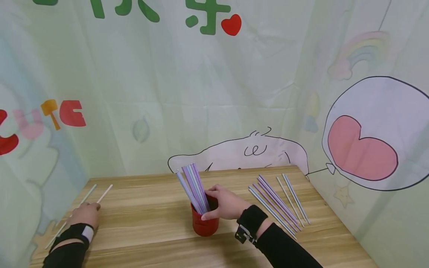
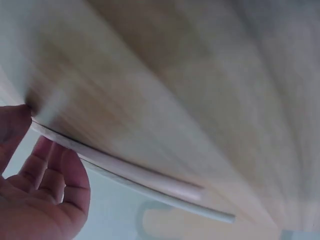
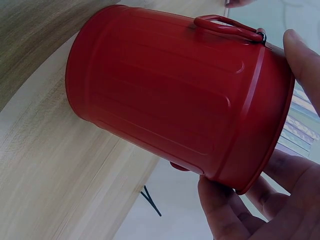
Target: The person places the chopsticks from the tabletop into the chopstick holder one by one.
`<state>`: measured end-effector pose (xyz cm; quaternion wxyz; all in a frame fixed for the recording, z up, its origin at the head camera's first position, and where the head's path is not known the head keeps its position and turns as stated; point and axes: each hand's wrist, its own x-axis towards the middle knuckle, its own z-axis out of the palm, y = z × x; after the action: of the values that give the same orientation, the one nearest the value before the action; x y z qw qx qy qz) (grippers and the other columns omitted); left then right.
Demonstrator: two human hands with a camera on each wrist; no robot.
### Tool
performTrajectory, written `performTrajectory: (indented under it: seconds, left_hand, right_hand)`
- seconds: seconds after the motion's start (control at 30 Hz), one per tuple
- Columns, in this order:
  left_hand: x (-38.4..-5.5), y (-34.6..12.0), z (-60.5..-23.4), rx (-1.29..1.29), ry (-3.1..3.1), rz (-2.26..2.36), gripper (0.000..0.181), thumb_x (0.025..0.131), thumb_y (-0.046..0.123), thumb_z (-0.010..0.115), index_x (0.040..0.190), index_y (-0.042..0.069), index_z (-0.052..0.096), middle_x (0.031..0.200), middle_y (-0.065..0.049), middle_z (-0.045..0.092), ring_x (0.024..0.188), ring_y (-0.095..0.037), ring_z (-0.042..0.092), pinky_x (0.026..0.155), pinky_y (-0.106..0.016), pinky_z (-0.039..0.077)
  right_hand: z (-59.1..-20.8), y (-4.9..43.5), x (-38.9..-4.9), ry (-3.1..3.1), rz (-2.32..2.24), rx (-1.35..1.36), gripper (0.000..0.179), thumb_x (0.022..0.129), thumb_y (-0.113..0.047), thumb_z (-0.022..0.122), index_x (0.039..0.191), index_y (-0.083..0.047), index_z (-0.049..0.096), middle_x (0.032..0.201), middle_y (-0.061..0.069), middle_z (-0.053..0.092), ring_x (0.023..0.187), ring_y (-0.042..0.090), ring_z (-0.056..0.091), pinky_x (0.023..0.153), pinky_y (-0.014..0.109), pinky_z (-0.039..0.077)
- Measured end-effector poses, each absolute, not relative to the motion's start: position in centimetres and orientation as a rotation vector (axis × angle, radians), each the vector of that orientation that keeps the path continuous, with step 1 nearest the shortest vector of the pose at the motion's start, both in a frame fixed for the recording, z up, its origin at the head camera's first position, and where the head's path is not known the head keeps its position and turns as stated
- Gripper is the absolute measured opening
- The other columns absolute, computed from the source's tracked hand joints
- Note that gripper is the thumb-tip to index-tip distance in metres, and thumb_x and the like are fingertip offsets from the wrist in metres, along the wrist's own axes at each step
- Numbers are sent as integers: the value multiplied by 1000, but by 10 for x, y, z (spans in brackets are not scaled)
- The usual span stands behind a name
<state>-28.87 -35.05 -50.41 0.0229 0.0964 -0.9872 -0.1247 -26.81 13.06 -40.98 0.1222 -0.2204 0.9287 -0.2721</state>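
On the left of the table, my left hand (image 1: 84,215) pinches a pale pink straw (image 1: 106,194) between thumb and fingers. A pale green straw (image 1: 88,194) lies beside it, running under the hand in the head view. Both straws show close up in the left wrist view, the pink straw (image 2: 135,172) nearer the fingers. At the middle, my right hand (image 1: 228,203) grips the rim of a red bin-shaped cup (image 1: 205,226), thumb on the near side. The cup has a small side handle (image 3: 225,26). Several purple and blue straws (image 1: 194,186) lean leftward out of it.
To the right of the cup, several purple, blue and whitish straws (image 1: 276,199) lie in loose rows on the wooden table (image 1: 147,212). A printed cloth (image 1: 207,89) hangs along the table's back and sides.
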Motion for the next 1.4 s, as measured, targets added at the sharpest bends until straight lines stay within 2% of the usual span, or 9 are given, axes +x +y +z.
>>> performTrajectory:
  seconds: [0.23, 0.4, 0.5, 0.6, 0.77, 0.9, 1.07, 1.23, 1.4]
  left_hand:
    - [-296, -351, -505, 76, -3081, -348, 21, 89, -9, 56, 106, -7, 67, 100, -33, 66, 93, -50, 64, 81, -58, 55]
    - [-296, -344, -504, 124, -3084, -341, 9, 89, -6, 61, 97, -4, 64, 90, -25, 67, 80, -39, 65, 71, -54, 54]
    - [-295, -339, -502, 173, -3075, -371, 5, 92, -4, 59, 96, -5, 58, 86, -24, 64, 78, -38, 63, 68, -54, 52]
    - [-294, -335, -501, 186, -3054, -432, 9, 93, -4, 56, 100, -8, 51, 84, -24, 61, 76, -38, 62, 68, -54, 52]
    - [-295, -327, -495, 154, -3002, -544, 27, 90, -8, 54, 114, -14, 42, 85, -29, 62, 74, -38, 62, 66, -52, 52]
    - [-301, -320, -488, 136, -2937, -669, 42, 90, -6, 54, 126, -19, 37, 97, -36, 62, 81, -41, 64, 68, -50, 53]
    - [-307, -308, -469, 94, -2880, -828, 58, 92, 0, 57, 137, -24, 30, 109, -38, 61, 86, -41, 63, 70, -47, 53]
    - [-301, -283, -442, 43, -2825, -951, 60, 95, 4, 53, 142, -23, 29, 112, -37, 57, 93, -43, 64, 67, -40, 55]
    - [-295, -255, -423, -13, -2731, -1108, 50, 98, 4, 51, 138, -19, 35, 114, -33, 54, 94, -38, 66, 67, -36, 59]
  right_hand:
    - [-410, 131, -268, 2722, -792, -652, 91, 77, -53, 85, 152, -15, 49, 147, 4, 50, 129, 22, 54, 109, 42, 51]
    - [-409, 130, -267, 2712, -801, -649, 90, 78, -52, 85, 152, -15, 48, 147, 5, 50, 129, 23, 54, 109, 42, 51]
    - [-408, 130, -267, 2710, -798, -644, 90, 78, -51, 85, 153, -17, 48, 146, 4, 50, 129, 22, 54, 109, 42, 51]
    - [-408, 130, -266, 2710, -792, -642, 90, 78, -51, 85, 153, -18, 47, 145, 4, 50, 129, 22, 54, 109, 42, 51]
    - [-408, 130, -267, 2706, -792, -641, 90, 78, -51, 85, 153, -19, 47, 145, 3, 50, 129, 23, 53, 109, 42, 51]
    - [-408, 130, -266, 2707, -791, -639, 90, 78, -51, 85, 153, -19, 47, 145, 3, 50, 130, 23, 53, 109, 42, 51]
    - [-407, 130, -265, 2707, -793, -635, 89, 78, -51, 85, 153, -20, 47, 146, 3, 50, 129, 23, 53, 109, 43, 51]
    - [-407, 130, -265, 2705, -797, -642, 89, 79, -51, 84, 153, -19, 47, 146, 3, 49, 130, 23, 53, 110, 43, 50]
    - [-407, 130, -265, 2699, -818, -639, 89, 78, -50, 85, 152, -17, 48, 146, 4, 50, 129, 23, 54, 109, 43, 51]
